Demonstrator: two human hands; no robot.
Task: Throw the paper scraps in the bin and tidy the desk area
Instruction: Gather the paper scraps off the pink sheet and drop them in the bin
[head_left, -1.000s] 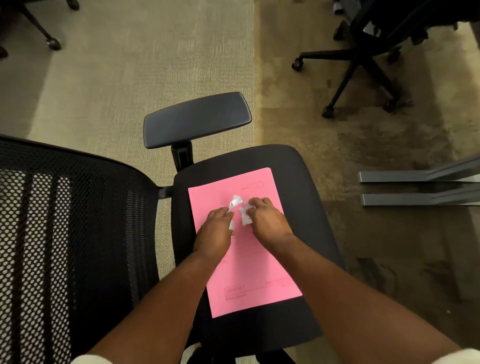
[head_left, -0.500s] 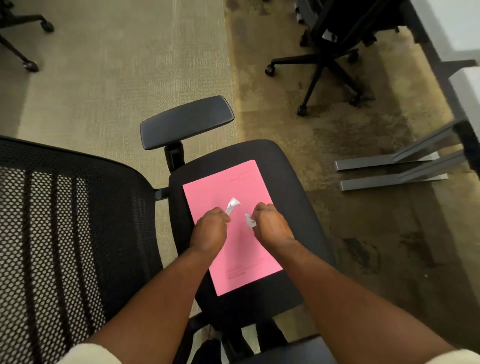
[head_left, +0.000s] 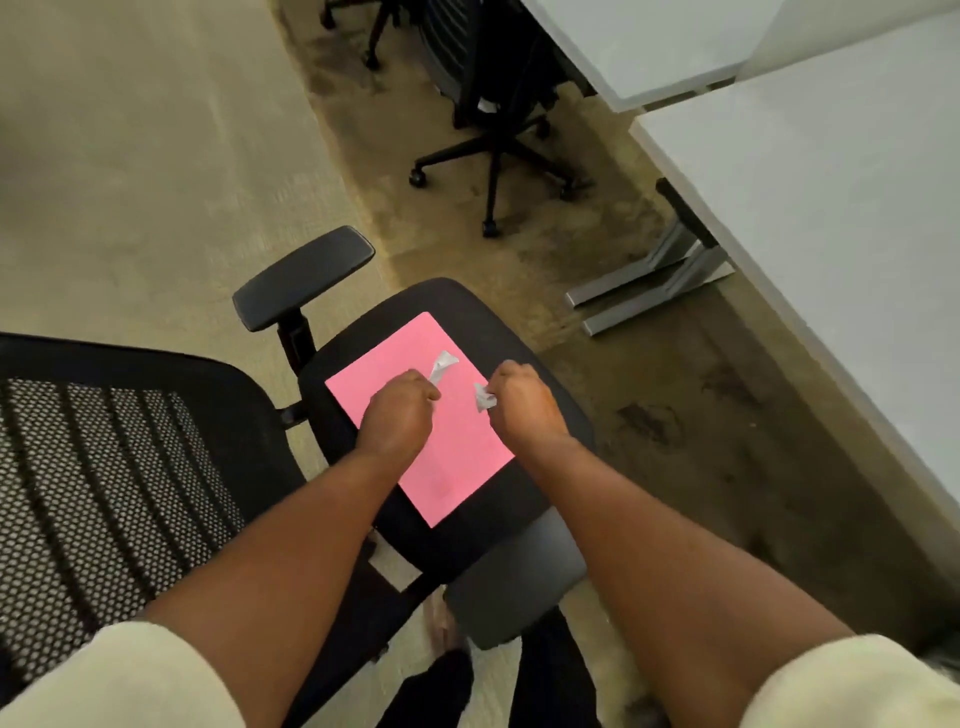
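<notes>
A pink sheet of paper (head_left: 457, 457) lies flat on the black seat (head_left: 540, 353) of an office chair. My left hand (head_left: 397, 415) is closed above the sheet, with a white paper scrap (head_left: 442, 364) sticking out of its fingers. My right hand (head_left: 522, 402) is closed to its right, pinching a smaller white paper scrap (head_left: 483, 399). The two hands are a little apart. No bin is in view.
The chair's mesh backrest (head_left: 104, 493) fills the left; its armrests (head_left: 304, 278) flank the seat. A white desk (head_left: 831, 208) runs along the right on grey metal feet (head_left: 649, 296). Another black office chair (head_left: 493, 135) stands behind on the carpet.
My hands have drawn apart, each carrying a scrap off the pink sheet. The view has swung right, bringing the white desk into sight.
</notes>
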